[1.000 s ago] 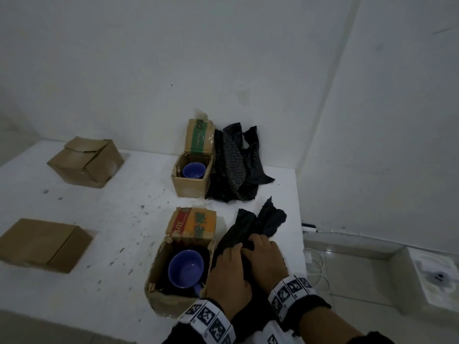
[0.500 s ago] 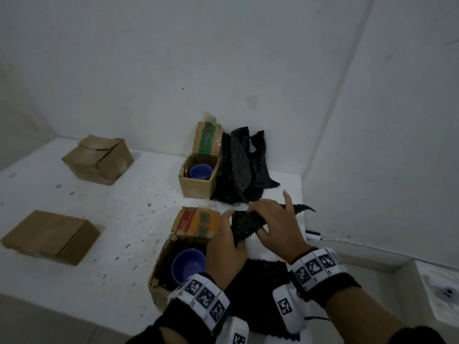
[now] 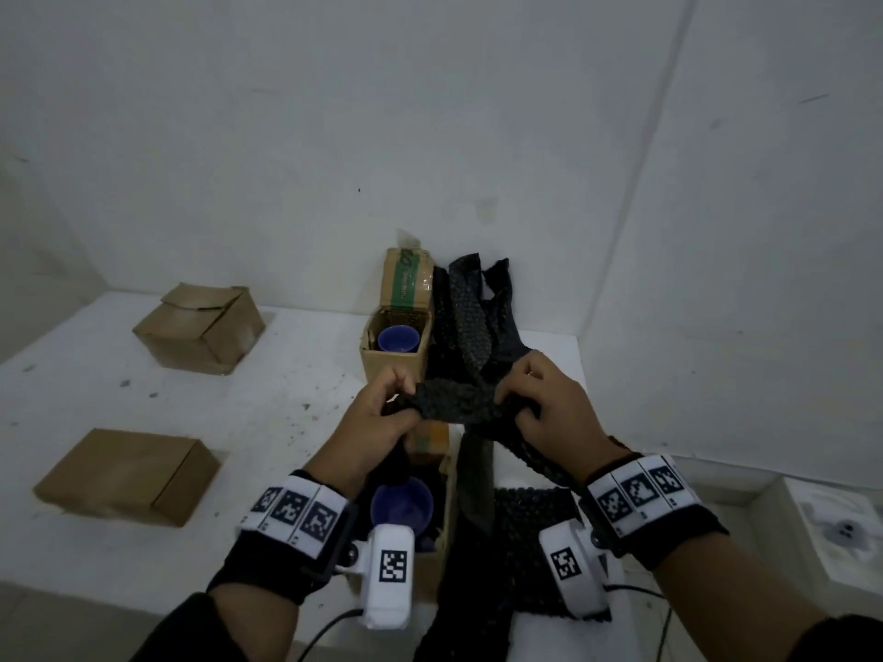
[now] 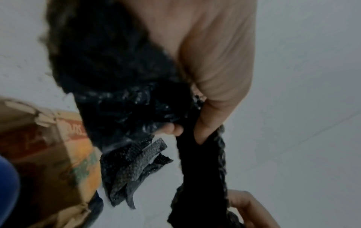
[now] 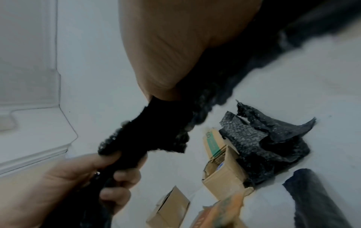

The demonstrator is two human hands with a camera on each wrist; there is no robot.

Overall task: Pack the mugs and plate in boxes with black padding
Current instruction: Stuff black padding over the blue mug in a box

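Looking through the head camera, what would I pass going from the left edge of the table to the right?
Flat closed box → taller closed box → left hand → black padding strip held between both hands → right hand.

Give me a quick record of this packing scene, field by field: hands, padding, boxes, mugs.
left hand: grips one end of the black padding strip
right hand: grips the other end
held strip: lifted above the near open box
near open box: blue mug inside
far open box: second blue mug inside
spare padding pile: beside the far box, against the wall
closed boxes: one far left, one near left
plate: not visible
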